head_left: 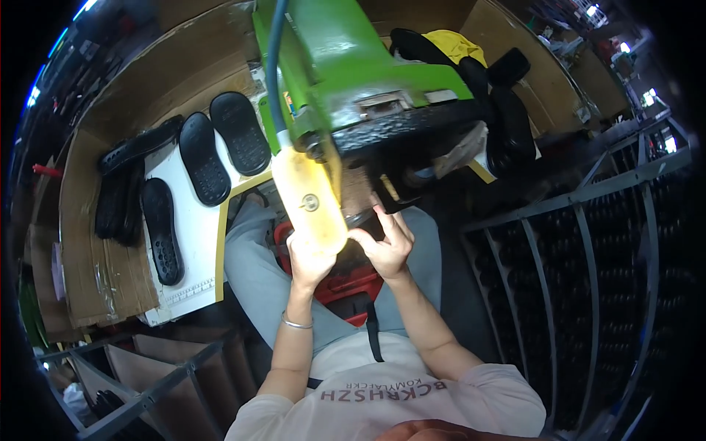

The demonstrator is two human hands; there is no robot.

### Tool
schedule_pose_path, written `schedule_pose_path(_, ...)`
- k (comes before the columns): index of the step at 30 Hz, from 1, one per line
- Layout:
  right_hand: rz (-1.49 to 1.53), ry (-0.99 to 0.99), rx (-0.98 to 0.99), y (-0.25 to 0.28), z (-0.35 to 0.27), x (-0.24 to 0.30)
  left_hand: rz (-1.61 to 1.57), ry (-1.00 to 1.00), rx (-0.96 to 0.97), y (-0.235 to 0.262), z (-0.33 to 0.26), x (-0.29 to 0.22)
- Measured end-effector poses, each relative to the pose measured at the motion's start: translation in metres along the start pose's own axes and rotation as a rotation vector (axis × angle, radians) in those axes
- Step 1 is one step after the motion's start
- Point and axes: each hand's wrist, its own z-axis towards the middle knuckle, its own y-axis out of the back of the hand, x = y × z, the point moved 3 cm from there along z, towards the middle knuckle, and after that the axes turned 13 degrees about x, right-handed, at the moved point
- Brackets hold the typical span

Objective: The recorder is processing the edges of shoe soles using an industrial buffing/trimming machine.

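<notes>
A green machine [346, 51] with a dark lower edge stands in front of me. A bright yellow elongated lamp head [312, 195] on a grey-blue flexible neck [275, 66] hangs before it, over my hands. My left hand [310, 263] is under the lamp's lower end, its fingers mostly hidden and washed out by glare. To the right of the lamp, my right hand [390, 246] has its thumb stretched out and apart from the raised fingers. Those fingertips reach the edge of a dark piece [397, 192] beneath the machine, beside a brown surface [357, 189]. Whether they grip it is unclear.
Black shoe soles [204, 158] lie on the white table [195, 242] at left, inside cardboard walls [110, 272]. More black soles [509, 125] and a yellow cloth [454, 45] are at right. Metal racks [529, 250] flank me. Something red [346, 287] is between my legs.
</notes>
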Motion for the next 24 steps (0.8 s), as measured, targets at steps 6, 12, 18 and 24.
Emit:
schedule_pose_path(6, 0.860, -0.546, 0.089, -0.034, -0.070, -0.082, -0.407, 0.072, -0.175, -0.041, -0.015, 0.024)
schedule_pose_path(12, 1.634, -0.939, 0.044, -0.042, -0.126, -0.112, -0.738, 0.081, -0.269, -0.065, -0.013, 0.014)
schedule_pose_path(18, 1.030, -0.875, -0.104, 0.010, -0.087, -0.114, -0.630, 0.099, -0.267, -0.056, -0.008, 0.016)
schedule_pose_path(24, 0.578, -0.626, -0.154, 0.065, -0.040, -0.102, 0.014, -0.151, -0.114, -0.013, -0.004, 0.001)
